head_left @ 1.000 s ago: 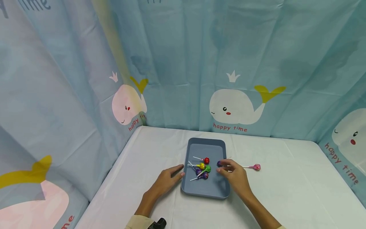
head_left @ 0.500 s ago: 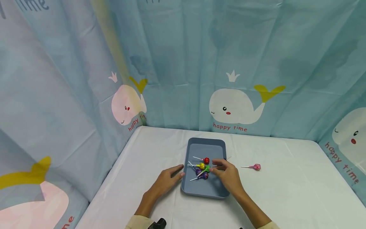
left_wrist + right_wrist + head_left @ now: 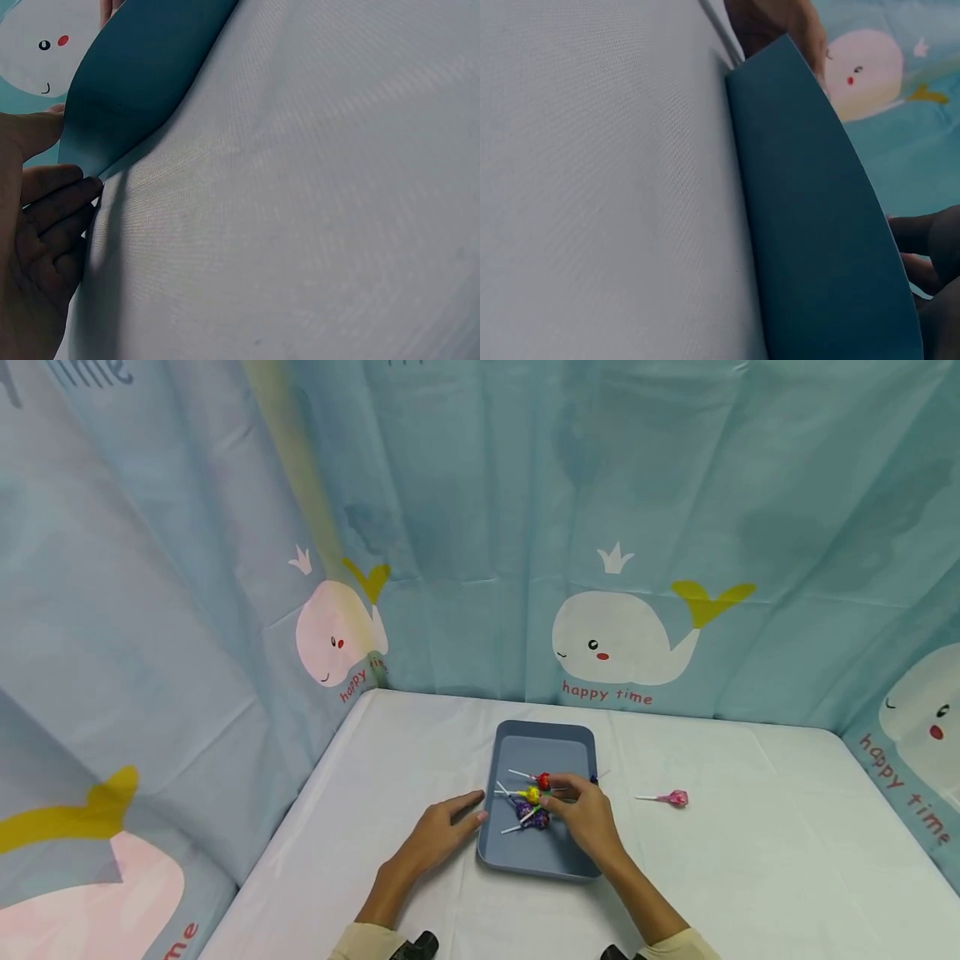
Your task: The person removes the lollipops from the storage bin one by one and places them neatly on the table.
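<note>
A blue-grey tray (image 3: 546, 860) bears several lollipops. In the head view, my left hand (image 3: 435, 837) lies at the tray's left rim, thumb and forefinger spread against it. The left wrist view shows that hand (image 3: 49, 247) beside the tray wall (image 3: 142, 75). My right hand (image 3: 588, 818) reaches over the right side into the pile; its thumb and forefinger stand apart. Around its fingertips are a red lollipop (image 3: 543, 781), a yellow lollipop (image 3: 532, 794), a mostly covered green lollipop (image 3: 535, 811) and purple lollipops (image 3: 523, 811). The thumb partly hides what it touches.
A pink lollipop (image 3: 678, 798) lies on the white tablecloth (image 3: 750, 852) right of the tray. Another lollipop's stick (image 3: 603, 774) crosses the tray's right rim behind my right hand. Whale-printed curtains (image 3: 465, 527) stand behind and at both sides.
My right hand has moved left from the tray's right edge into the lollipop pile, now covering most of the green lollipop's head. My left hand has stayed at the left rim.
</note>
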Tool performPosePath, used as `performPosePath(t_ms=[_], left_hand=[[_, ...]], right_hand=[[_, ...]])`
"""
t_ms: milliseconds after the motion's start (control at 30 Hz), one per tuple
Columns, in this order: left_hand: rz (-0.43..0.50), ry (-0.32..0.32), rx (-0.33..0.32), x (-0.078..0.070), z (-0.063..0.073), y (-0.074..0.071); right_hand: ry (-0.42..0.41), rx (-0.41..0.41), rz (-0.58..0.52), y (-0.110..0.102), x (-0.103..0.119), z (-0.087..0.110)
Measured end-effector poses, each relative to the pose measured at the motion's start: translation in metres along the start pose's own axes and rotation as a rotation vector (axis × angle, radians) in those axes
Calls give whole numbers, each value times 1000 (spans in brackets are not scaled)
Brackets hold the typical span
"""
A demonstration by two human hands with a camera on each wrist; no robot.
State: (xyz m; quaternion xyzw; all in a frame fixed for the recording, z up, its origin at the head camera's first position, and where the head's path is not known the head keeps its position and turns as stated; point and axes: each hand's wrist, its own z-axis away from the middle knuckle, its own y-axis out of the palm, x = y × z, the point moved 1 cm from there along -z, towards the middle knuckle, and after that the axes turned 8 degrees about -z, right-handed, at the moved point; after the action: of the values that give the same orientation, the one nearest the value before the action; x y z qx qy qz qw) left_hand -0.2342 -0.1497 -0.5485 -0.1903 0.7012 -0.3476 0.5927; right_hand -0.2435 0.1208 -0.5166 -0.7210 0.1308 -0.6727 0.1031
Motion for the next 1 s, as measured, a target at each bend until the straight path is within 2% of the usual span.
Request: performPosePath(t_ms=[433,1000], left_hand=[[12,-16,6,-1,2,2],[20,-9,13,0,0,0]], right_hand=[[18,-8,58,8,-10,-2],[-33,9,89,9,-10,-2]])
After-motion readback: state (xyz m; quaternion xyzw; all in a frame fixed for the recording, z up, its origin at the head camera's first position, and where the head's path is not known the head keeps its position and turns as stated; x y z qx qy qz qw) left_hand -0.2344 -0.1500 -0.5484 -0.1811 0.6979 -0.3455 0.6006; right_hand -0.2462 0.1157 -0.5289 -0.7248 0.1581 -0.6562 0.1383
